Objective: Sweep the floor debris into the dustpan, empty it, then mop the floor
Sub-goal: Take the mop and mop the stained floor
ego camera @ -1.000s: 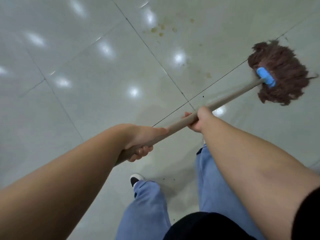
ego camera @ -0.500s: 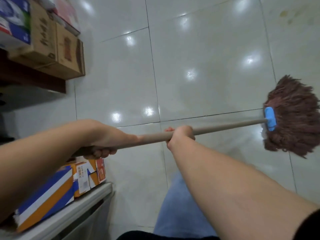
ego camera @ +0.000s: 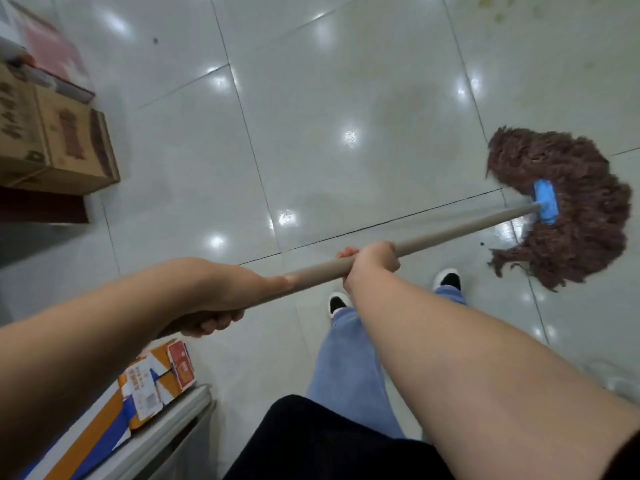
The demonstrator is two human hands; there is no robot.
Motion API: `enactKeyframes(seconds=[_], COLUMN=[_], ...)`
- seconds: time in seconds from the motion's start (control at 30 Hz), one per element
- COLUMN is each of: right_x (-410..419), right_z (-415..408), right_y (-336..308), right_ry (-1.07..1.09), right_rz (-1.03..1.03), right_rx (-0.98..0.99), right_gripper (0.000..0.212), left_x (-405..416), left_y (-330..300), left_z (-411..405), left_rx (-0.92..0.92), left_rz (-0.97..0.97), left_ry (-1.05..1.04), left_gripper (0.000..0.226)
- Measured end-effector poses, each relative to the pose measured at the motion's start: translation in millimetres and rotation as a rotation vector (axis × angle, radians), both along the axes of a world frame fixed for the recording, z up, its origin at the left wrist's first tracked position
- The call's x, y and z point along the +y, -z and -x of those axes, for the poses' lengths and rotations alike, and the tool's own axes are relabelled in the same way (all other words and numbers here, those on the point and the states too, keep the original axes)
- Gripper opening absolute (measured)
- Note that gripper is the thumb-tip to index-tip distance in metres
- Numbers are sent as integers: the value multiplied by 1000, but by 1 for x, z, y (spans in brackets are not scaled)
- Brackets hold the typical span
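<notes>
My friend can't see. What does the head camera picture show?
A person's left hand and right hand grip a mop handle, its brown mop head on the shiny tiled floor. Cardboard boxes sit at left.

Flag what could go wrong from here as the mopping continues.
1. The mop head lies just ahead of the right shoe; stepping forward onto the glossy, possibly wet tile floor could cause a slip.
2. The left hand holds the handle end right above the orange and blue carton; a back stroke may knock it.
3. Yellowish stains at top right could get missed.
</notes>
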State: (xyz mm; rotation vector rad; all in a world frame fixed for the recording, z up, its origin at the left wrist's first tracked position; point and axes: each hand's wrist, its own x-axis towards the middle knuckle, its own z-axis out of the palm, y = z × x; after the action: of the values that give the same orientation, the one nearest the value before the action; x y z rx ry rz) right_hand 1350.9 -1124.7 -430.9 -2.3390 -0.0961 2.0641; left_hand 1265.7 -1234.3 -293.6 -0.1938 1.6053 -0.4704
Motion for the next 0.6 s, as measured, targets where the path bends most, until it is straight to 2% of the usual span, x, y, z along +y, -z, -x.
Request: enactKeyframes(seconds=[0.13,0.23,0.33,0.47,0.6], right_x=[119,214,286,312,272], right_z=[-46,-81,-114,-134,-108], right_y=[36,48,52,57,54], right_ry=[39,92,90,58,151], right_rz=[-71,-103,-146,-145,-110], right_rx=[-31,-60,-125,-113,-28], right_gripper=[38,28,30,33,32], left_x=[110,202,271,298,252], left_y=[36,59,71,78,75], left_z=[-48,-82,-114,-132,-101], left_rx=[5,-9,-34,-93,-12], left_rz=[-181,-347,-431,-464,-425], left_ry=[-18,-41,-88,-88,-22], left_gripper=[76,81,72,63,60])
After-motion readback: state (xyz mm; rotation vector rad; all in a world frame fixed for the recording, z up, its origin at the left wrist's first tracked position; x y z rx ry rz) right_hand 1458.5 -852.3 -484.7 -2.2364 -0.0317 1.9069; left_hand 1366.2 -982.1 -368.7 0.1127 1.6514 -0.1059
